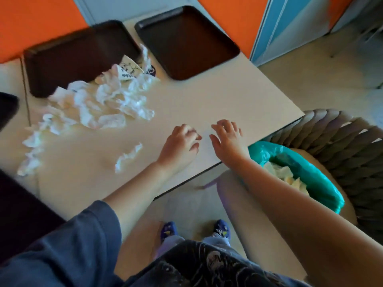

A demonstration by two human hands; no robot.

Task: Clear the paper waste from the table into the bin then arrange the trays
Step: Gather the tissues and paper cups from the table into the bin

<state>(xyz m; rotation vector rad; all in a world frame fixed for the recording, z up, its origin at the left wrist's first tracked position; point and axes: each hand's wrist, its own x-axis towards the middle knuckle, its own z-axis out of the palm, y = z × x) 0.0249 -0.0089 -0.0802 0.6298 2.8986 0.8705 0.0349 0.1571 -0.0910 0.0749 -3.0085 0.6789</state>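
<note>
Crumpled white paper (107,102) lies in a heap on the beige table (207,100), spreading left toward the edge. One loose piece (128,157) sits apart, nearer me. My left hand (180,143) hovers over bare table with fingers loosely curled, holding nothing. My right hand (228,137) is beside it with fingers spread, also empty. Two dark brown trays stand at the back: the left tray (62,59) touches the paper heap, and the right tray (186,42) stands alone. A bin with a teal liner (306,172) stands below the table's right corner, with paper inside.
A printed paper cup or wrapper (128,70) lies among the waste by the left tray. A woven chair back (342,137) curves behind the bin. Dark objects (8,108) sit at the far left edge. Orange and blue walls lie beyond the table.
</note>
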